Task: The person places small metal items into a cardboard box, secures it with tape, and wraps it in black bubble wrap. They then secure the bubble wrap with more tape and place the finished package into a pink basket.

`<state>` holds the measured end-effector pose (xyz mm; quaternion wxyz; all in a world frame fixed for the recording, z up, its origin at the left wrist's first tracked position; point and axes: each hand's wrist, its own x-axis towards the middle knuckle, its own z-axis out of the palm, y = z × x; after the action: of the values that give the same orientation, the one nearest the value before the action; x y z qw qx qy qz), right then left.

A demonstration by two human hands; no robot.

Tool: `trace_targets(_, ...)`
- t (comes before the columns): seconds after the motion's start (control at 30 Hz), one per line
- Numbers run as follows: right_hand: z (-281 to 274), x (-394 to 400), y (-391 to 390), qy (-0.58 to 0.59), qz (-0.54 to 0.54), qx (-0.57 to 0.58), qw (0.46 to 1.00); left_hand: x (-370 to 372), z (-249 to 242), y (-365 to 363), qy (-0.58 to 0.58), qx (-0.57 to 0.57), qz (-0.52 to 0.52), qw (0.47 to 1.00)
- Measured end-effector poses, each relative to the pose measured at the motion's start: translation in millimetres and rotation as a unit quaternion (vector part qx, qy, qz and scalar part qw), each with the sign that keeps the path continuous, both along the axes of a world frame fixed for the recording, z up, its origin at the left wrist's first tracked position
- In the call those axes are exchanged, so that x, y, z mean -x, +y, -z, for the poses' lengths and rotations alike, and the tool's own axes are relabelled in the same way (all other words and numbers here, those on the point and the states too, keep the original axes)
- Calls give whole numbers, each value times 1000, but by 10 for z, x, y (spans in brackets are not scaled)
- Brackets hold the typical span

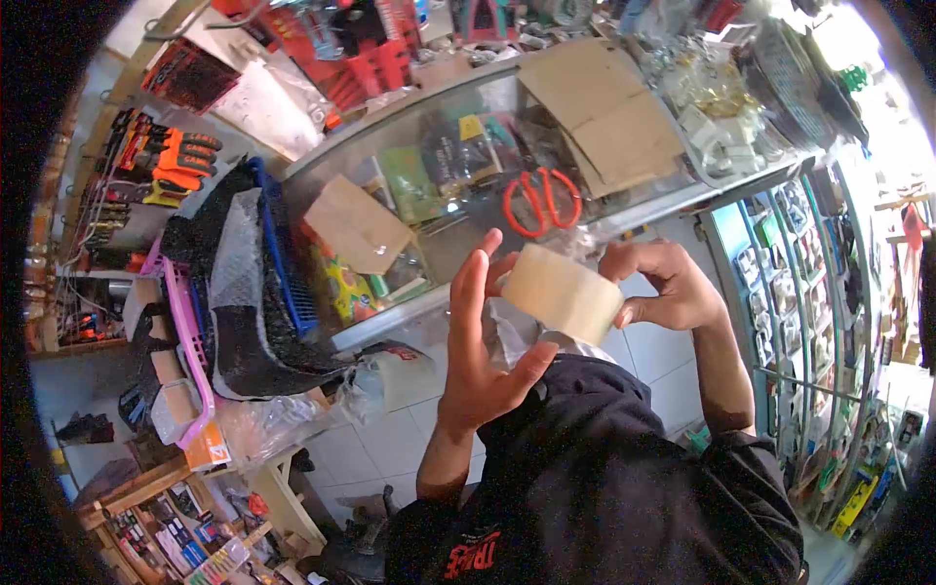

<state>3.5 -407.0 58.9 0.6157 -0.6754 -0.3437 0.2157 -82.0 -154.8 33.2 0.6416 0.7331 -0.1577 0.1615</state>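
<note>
A wide roll of clear packing tape [563, 292] is in front of my chest, over the edge of the glass counter. My right hand [668, 286] grips its right end, with the index finger bent at the upper edge and the thumb against the side. On the other side, my left hand [490, 341] is spread beside the roll, thumb and fingers wide apart. One of its fingers goes partly out of sight behind the tape. Crumpled whitish material [514, 333] shows between the left palm and the roll. Orange-handled scissors [529, 208] lie on the counter just beyond.
The glass counter [453, 234] carries cardboard sheets [609, 117] and a brown cardboard piece [359, 224]. Left of me stand a blue basket [285, 253] and a pink plastic frame [185, 341]. Glass shelves of goods [804, 292] rise on the right.
</note>
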Motion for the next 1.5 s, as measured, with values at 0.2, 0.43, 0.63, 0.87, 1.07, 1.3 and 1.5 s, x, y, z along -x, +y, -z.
trace_targets(0.2, -66, 326, -328, 78, -13, 19, 997, 200, -19, -150, 115, -125, 108, 980)
trace_targets(0.43, 49, 552, -636, 54, -24, 2, 998, 558, 276, -483, 186, 69, 205, 958)
trace_targets(0.63, 357, 941, -832, 82, 226, -67, 968, 881, 236, -928, 164, 57, 10, 985)
trace_targets(0.87, 236, 1426, -550, 111, 252, -88, 957, 903, 195, -1311, 111, -217, -47, 969)
trace_targets(1.07, 154, 1386, -728, 196, 230, -44, 952, 702, -20, -1021, 195, -2, 38, 980)
trace_targets(1.3, 201, 1316, -656, 135, 137, 9, 981, 223, -32, -806, 270, -57, 143, 951)
trace_targets(1.5, 221, 1188, -464, 74, 100, 40, 991, 134, 103, -564, 346, 59, 181, 919)
